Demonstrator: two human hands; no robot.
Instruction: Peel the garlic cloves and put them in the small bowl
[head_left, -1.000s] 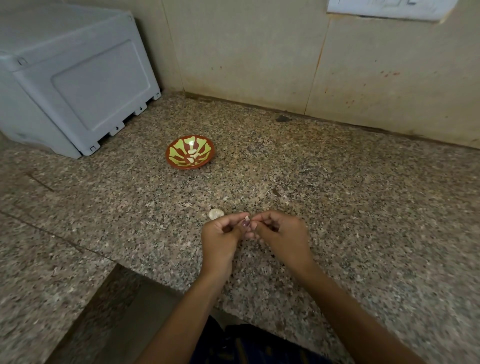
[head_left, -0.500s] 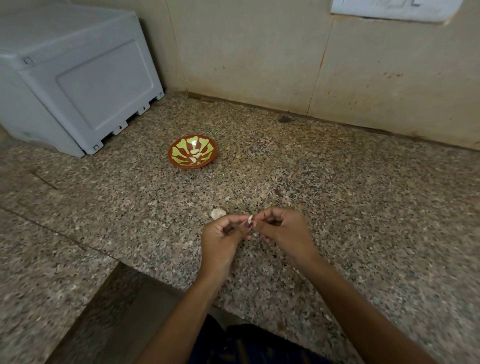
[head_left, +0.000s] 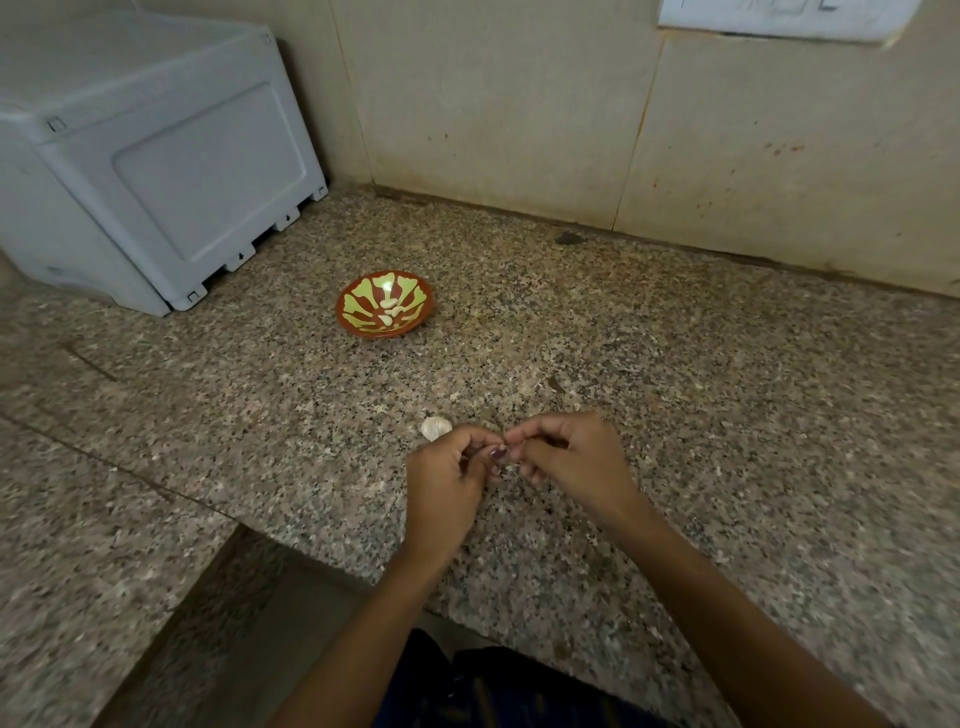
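Both grips pinch one garlic clove (head_left: 505, 457) between left hand (head_left: 448, 483) and right hand (head_left: 574, 460), above the worktop (head_left: 727, 415). Risk: slippery clove may pop free, missing the bowl (head_left: 385, 304).

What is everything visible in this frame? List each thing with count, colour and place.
small bowl: one, red-brown with yellow-green pattern, on the counter, centre-left.
peeled cloves: several, pale, inside the bowl; exact count unclear.
garlic piece: one, whitish, on the counter just beyond the left hand.
clove being peeled: one, mostly hidden between the fingertips.
grey box: one, back left on the counter.
counter: one, speckled granite.
wall: beige, behind.
white plate: one, on the wall, top right.
left hand: grip on the clove.
right hand: grip on the clove.
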